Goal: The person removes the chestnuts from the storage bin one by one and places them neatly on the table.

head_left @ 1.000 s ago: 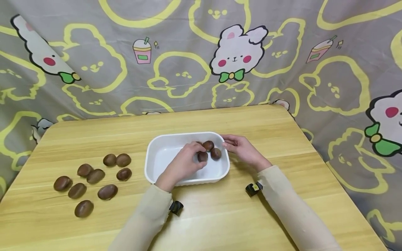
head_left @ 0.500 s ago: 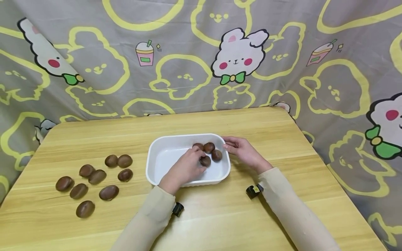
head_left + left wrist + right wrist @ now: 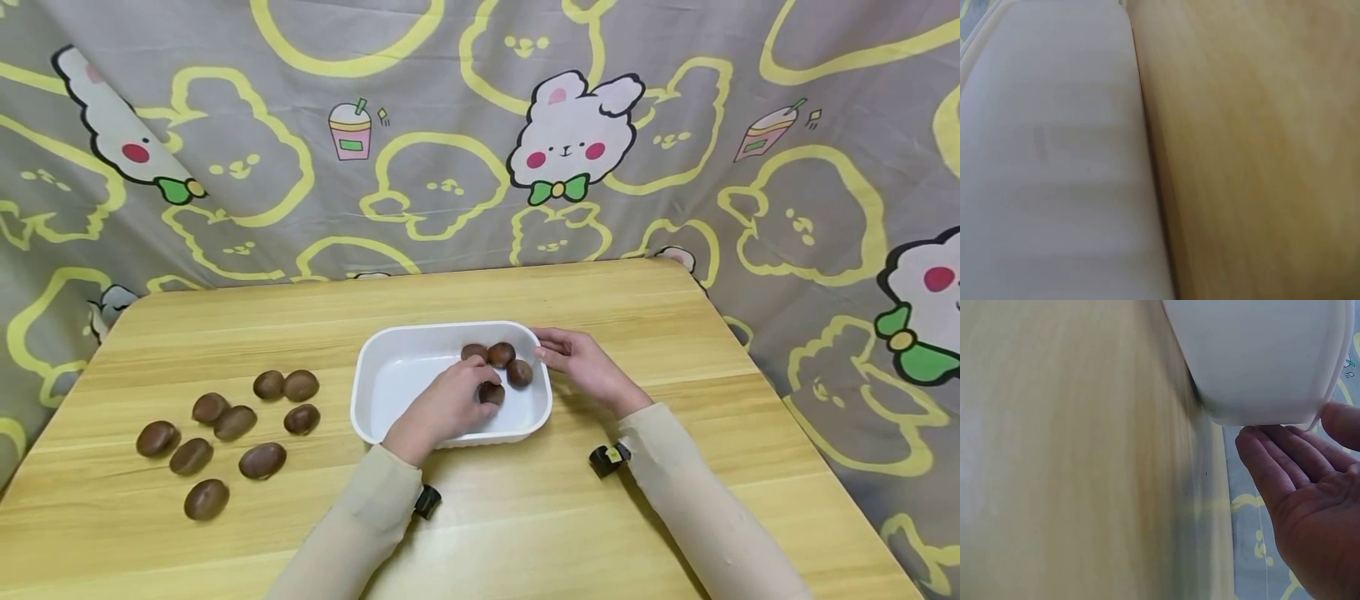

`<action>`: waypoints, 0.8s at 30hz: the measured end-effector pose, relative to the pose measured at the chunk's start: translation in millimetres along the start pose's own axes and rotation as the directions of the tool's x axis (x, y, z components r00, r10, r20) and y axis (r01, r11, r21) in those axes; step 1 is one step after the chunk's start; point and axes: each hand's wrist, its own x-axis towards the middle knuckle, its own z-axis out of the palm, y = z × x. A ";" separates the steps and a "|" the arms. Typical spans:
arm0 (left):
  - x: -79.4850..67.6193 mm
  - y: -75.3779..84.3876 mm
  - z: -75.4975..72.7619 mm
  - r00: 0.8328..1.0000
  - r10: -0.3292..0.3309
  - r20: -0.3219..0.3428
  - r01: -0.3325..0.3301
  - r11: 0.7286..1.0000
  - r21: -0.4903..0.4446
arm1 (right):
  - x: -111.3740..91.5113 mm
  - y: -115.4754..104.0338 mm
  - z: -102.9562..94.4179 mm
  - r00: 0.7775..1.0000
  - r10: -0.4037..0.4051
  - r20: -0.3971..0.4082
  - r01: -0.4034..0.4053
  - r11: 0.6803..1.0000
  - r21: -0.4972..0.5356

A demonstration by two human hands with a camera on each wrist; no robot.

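A white plastic tray (image 3: 405,328) stands on the wooden table. My left hand (image 3: 447,402) reaches into it, fingers and thumb curled round a brown chestnut (image 3: 492,394) close to its floor. Beyond the fingertips lie more chestnuts: one (image 3: 501,354) by the far wall, another (image 3: 519,373) towards the right end, and a third (image 3: 472,352) partly behind the hand. At the tray's right end, my right hand (image 3: 581,360) has nearly straight fingers against the outer wall and its thumb at the rim. In the left wrist view only the tray's side (image 3: 1054,150) shows, without the hand.
Several loose chestnuts (image 3: 235,423) are spread over the left part of the wooden table (image 3: 525,525). Behind the table hangs a grey patterned cloth (image 3: 442,100). Both wrists carry a small black camera, such as the right one (image 3: 607,458).
Inside the tray, my left hand and the chestnut in its fingers have shifted slightly towards the near side. My right hand stays at the tray's end. The head view has tilted a little.
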 end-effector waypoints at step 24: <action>-8.6 2.0 -15.2 0.991 -0.135 -0.024 0.126 0.964 -0.234 | 0.6 0.9 -0.7 1.000 -0.010 -0.004 0.010 1.000 -0.022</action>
